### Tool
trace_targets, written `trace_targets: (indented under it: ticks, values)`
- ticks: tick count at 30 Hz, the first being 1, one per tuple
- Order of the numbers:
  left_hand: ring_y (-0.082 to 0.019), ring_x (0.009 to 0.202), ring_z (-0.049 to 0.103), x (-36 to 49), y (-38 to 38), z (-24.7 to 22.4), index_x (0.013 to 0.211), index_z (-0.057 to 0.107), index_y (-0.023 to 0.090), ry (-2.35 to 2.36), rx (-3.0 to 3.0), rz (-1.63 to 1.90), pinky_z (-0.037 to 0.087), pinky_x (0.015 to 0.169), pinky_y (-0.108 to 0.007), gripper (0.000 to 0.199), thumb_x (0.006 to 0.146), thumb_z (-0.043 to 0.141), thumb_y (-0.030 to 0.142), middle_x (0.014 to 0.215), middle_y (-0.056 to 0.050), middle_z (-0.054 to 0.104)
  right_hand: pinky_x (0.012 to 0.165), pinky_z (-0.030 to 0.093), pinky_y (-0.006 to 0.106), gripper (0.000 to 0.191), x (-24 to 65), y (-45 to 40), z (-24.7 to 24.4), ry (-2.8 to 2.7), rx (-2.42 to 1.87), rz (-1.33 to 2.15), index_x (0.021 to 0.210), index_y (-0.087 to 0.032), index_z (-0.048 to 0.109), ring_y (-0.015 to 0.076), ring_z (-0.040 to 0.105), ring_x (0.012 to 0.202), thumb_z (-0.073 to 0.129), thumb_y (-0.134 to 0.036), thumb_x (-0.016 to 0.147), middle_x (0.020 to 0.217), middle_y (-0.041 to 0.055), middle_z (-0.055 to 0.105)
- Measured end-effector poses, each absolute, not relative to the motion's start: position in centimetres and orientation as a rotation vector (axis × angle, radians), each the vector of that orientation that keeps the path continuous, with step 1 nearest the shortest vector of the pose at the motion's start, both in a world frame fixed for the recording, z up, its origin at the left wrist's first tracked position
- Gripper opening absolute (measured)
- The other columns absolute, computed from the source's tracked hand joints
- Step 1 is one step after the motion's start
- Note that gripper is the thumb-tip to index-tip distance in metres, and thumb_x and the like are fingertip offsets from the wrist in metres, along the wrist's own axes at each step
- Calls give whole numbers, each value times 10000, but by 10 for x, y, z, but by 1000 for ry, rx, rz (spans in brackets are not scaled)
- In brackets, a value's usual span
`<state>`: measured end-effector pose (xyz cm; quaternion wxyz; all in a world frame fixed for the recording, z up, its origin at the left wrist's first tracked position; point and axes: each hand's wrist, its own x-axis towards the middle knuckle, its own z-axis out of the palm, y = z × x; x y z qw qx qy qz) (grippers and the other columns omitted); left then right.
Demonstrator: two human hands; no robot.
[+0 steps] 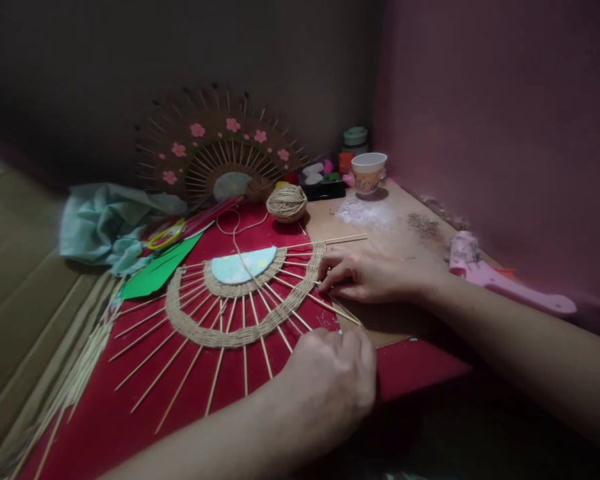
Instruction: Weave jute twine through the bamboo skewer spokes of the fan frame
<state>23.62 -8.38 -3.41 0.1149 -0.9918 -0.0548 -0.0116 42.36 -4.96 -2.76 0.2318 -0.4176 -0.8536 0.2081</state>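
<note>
Red covers the desk (415, 367) beneath the left hand (330, 373), the nearer of the two: its forearm slants up from the bottom of the view, back of the hand uppermost, fingers curled under. Just beyond it, the right hand (365, 273) comes in from the right, its fingers bent toward the half-round weaving (240, 337).

That weaving lies flat to the left of the right hand, thin sticks (245, 367) fanning out through its twine band, a pale blue half-disc (235, 268) at its centre. Farther back lie a green sheet (160, 270) at the left and, at the right, a brown board (405, 243) with a pink tool (520, 290) near its edge. Beyond the weaving sits a ball of twine (286, 205), a strand trailing from it across the half-disc. A paper cup (369, 175) stands behind, and a flowered fan (203, 140) rises upright before the dark wall (280, 40).

As for the grip, the left fingers are folded together in a loose fist; with their tips hidden, I cannot tell what they hold. The right fingertips touch the band's outer edge, close to one another; whether they clamp a strand, I cannot tell.
</note>
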Motion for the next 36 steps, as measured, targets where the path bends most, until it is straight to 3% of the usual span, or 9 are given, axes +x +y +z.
trace_targets:
  ticks: [4,11,20,25,30,36]
  values:
    - [-187,579,541,232,-90,-29,1120,548,-51,-27,-2653,-31,429,484,-316,385,802,357,51,759,-138,601,843,465,286,149,424,-51,-24,-2343,-1149,619,932,-147,724,147,556,921,643,-128,808,1002,78,617]
    - [-174,567,514,235,-94,-27,1137,537,-62,-87,-2570,-6,397,474,-303,398,804,351,50,737,-116,572,834,439,311,173,420,-52,-25,-2399,-1161,542,906,-139,710,174,521,918,691,-263,787,980,84,580]
    - [-163,518,454,239,-99,-33,779,511,120,-119,-2670,32,325,429,-294,160,769,365,55,639,-39,475,748,400,296,59,396,-57,-27,-2348,-1496,336,779,-161,655,177,486,858,618,-204,791,940,75,580]
    - [-162,511,440,239,-98,-28,758,502,126,-95,-2669,30,299,422,-297,150,767,368,61,636,-44,471,721,386,275,65,392,-56,-26,-2326,-1513,370,746,-163,638,162,485,833,595,-190,787,936,75,584]
    - [-158,510,452,237,-94,-29,745,494,137,-91,-2692,18,317,431,-291,130,769,385,69,619,-39,473,592,355,260,81,382,-56,-15,-2306,-1726,384,700,-134,610,140,465,712,577,-168,766,883,100,577]
    - [-175,514,476,237,-92,-32,748,511,127,-152,-2677,27,332,433,-295,145,754,386,53,615,-55,491,506,310,263,133,374,-53,-3,-2276,-1900,537,672,-137,619,111,433,567,556,-196,773,718,73,579]
